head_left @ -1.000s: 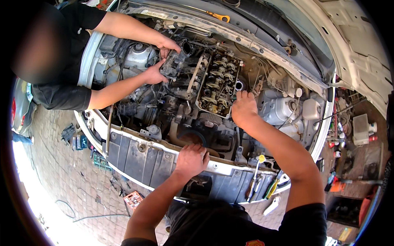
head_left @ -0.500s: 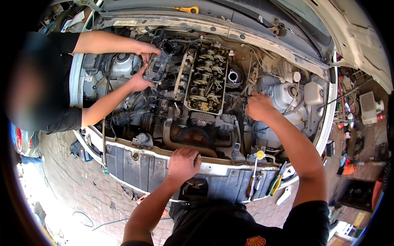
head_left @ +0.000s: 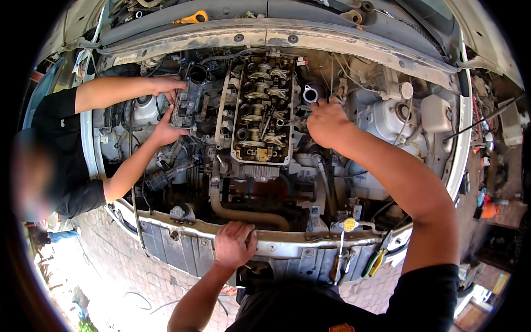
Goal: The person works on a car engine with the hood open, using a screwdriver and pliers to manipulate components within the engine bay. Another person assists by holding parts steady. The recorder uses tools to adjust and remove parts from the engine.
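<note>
The engine's top is uncovered, showing the cylinder head (head_left: 263,110) with its rocker arms. Just right of it, my right hand (head_left: 327,123) is closed beside a round metal flange (head_left: 313,93). Its fingertips point down and are hidden, so what they hold cannot be made out. My left hand (head_left: 236,243) is curled over the front crossmember (head_left: 287,237) of the car and grips its edge. At the left, a co-worker's two hands (head_left: 168,128) hold a dark intake part (head_left: 189,105) with a round opening at its far end.
Pliers (head_left: 376,262) and a screwdriver (head_left: 337,260) hang at the front panel's right. A hose (head_left: 243,216) runs behind the crossmember. At the right sit a brake booster (head_left: 384,119) and a white reservoir (head_left: 436,113). A yellow-handled tool (head_left: 192,17) lies on the far cowl.
My right hand has moved left and away from me, from beside the booster to the flange. My left hand stays on the crossmember. The view has shifted; the co-worker still holds the intake part.
</note>
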`<state>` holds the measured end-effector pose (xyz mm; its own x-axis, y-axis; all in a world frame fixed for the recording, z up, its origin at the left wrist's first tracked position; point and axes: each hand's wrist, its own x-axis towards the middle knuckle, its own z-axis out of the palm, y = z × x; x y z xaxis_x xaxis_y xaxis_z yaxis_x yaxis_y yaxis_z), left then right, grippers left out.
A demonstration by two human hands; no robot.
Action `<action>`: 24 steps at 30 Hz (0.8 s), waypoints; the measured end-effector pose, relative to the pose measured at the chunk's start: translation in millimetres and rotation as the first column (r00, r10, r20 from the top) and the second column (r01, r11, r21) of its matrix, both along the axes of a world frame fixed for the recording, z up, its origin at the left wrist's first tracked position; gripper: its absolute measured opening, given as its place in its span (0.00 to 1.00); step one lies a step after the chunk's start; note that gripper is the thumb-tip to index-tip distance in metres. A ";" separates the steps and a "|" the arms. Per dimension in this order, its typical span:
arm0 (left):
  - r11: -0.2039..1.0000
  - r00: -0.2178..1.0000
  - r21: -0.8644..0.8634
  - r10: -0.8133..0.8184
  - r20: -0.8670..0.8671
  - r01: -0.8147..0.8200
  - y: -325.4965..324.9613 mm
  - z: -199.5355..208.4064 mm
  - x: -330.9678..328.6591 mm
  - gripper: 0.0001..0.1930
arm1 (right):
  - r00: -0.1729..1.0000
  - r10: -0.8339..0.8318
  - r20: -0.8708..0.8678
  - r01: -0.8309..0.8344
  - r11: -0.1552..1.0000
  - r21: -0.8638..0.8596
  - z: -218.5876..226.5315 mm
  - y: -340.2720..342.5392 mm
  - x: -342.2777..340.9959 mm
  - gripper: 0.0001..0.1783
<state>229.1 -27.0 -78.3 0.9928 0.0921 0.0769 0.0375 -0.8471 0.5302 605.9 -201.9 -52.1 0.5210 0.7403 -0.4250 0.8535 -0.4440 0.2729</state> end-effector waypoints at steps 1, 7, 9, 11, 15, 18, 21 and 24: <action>1.000 1.000 -0.003 0.003 -0.005 -0.003 -1.2 1.6 0.9 0.06 | 1.000 -0.017 -0.022 0.018 1.000 0.003 0.9 -0.3 2.5 0.15; 1.000 0.999 -0.005 0.020 -0.031 -0.020 0.6 2.3 -1.6 0.07 | 0.861 -0.280 -0.425 0.441 0.827 0.348 -23.8 -47.0 13.6 0.22; 1.000 0.999 -0.013 0.015 -0.030 -0.016 1.4 1.8 -0.3 0.07 | 0.789 -0.275 -0.550 0.586 0.607 0.537 -50.5 -55.7 5.1 0.20; 1.000 0.999 -0.013 0.010 -0.031 -0.010 2.1 2.1 1.8 0.07 | 0.754 -0.248 -0.609 0.640 0.488 0.593 -58.5 -36.1 -8.0 0.25; 1.000 1.000 -0.010 0.009 -0.022 -0.009 2.9 0.4 0.7 0.08 | 0.913 -0.276 -0.300 0.397 0.434 0.809 -85.8 24.7 -29.9 0.26; 1.000 1.000 -0.016 0.019 -0.023 -0.019 1.8 -0.2 0.5 0.08 | 0.921 -0.282 -0.270 0.382 0.508 0.772 -100.5 42.3 -28.5 0.26; 1.000 0.998 -0.014 0.025 -0.050 -0.026 -0.6 2.9 -1.4 0.08 | 0.939 -0.271 -0.214 0.327 0.498 0.803 -100.7 46.2 -29.7 0.22; 1.000 1.000 -0.016 0.006 -0.021 -0.006 2.9 1.5 -0.2 0.07 | 0.934 -0.290 -0.209 0.327 0.459 0.826 -84.5 43.5 -24.7 0.19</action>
<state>228.9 -24.2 -76.9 0.9935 0.0993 0.0550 0.0538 -0.8381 0.5428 581.2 -158.3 -136.7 0.7898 0.5456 0.2803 0.6127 -0.6804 -0.4020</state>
